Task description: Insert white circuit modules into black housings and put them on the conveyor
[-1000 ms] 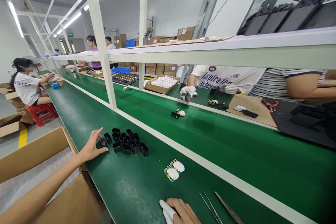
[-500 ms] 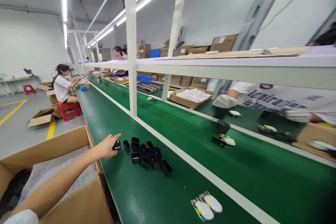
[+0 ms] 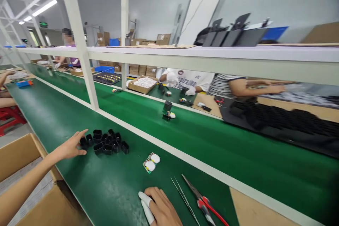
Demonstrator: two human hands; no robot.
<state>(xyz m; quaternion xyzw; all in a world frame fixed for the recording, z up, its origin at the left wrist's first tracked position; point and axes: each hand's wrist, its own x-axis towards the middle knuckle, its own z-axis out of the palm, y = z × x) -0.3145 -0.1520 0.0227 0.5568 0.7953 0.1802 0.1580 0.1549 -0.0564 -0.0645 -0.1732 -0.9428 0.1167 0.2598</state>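
My left hand point(image 3: 69, 147) is at the left end of a group of small black plastic housings point(image 3: 107, 149). Its thumb and forefinger are spread around one black housing point(image 3: 83, 143), which stands on the green bench; the other fingers are partly hidden. My right hand point(image 3: 162, 207) rests low on the bench, with white finger cots on two fingers and nothing visible in it. Tweezers point(image 3: 185, 199) and red-handled pliers point(image 3: 202, 201) lie to its right. Beyond it are two small circuit boards with white oval parts point(image 3: 151, 162).
A cardboard box point(image 3: 39, 197) stands against the bench's near edge. A white post point(image 3: 82, 42) and shelf point(image 3: 185, 58) rise over the bench. Across the green belt point(image 3: 201, 137), co-workers' gloved hands point(image 3: 190, 90) handle parts. One black assembly point(image 3: 167, 110) sits on the belt.
The view has swung right, bringing my right hand, tweezers and pliers into sight. My left hand held a black housing; now its fingers are spread and the housing stands beside the group.
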